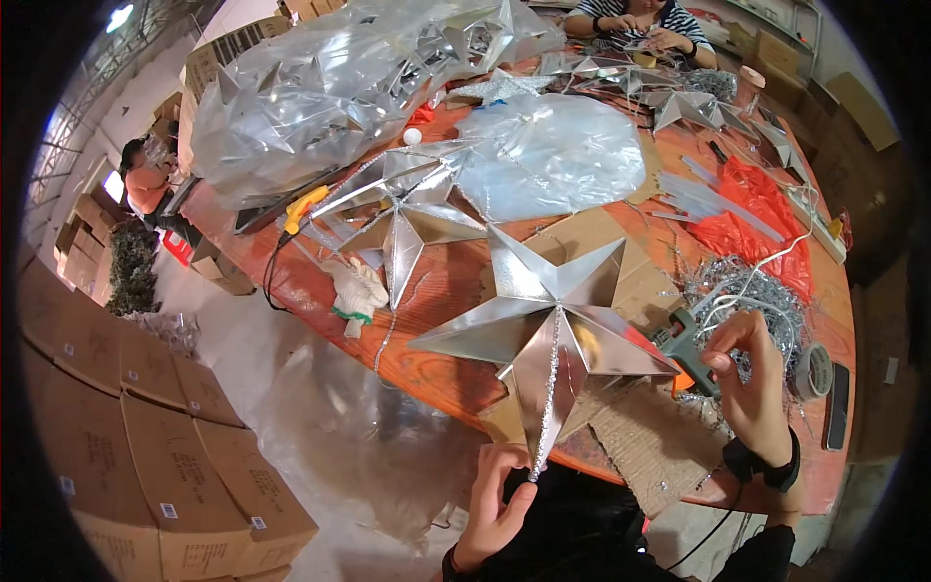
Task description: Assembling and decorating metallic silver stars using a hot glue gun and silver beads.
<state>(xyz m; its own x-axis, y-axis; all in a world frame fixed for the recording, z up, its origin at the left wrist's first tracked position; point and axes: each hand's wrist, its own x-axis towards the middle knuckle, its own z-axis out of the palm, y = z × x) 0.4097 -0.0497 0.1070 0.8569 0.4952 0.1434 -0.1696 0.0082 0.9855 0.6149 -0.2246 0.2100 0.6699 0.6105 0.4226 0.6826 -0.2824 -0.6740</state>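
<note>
Nearest to us is our left hand (497, 500), low in the view, its thumb and fingers pinched narrowly on the bottom tip of a big silver star (548, 335). A thin strand of tinsel (549, 388) runs up from those fingertips along the star's lower ridge toward its centre. The star lies flat on sheets of cardboard (635, 436) just beyond the fingers, its lower point overhanging the edge of the orange table (436, 291).

Our right hand (752, 378) sits to the right of the star, fingers curled around the grey handle of a glue gun (684, 349), whose nozzle points left toward the star's right arm. We cannot quite tell whether the nozzle touches the foil. Just past the right fingers lies a heap of silver tinsel (752, 291), and to their right a roll of tape (815, 369) and a dark phone (837, 405).

Farther out from the left fingers, a second silver star (407, 209) rests on the table, with a white glove (357, 289) beside it and a yellow-handled tool (303, 206) near the table's edge. Beyond these sit clear plastic bags (553, 155) of more stars. Red plastic (756, 209) lies well beyond the right hand. At the far end another person's hands (645, 29) work. Brown boxes (145, 427) stand on the floor, left of our left hand.
</note>
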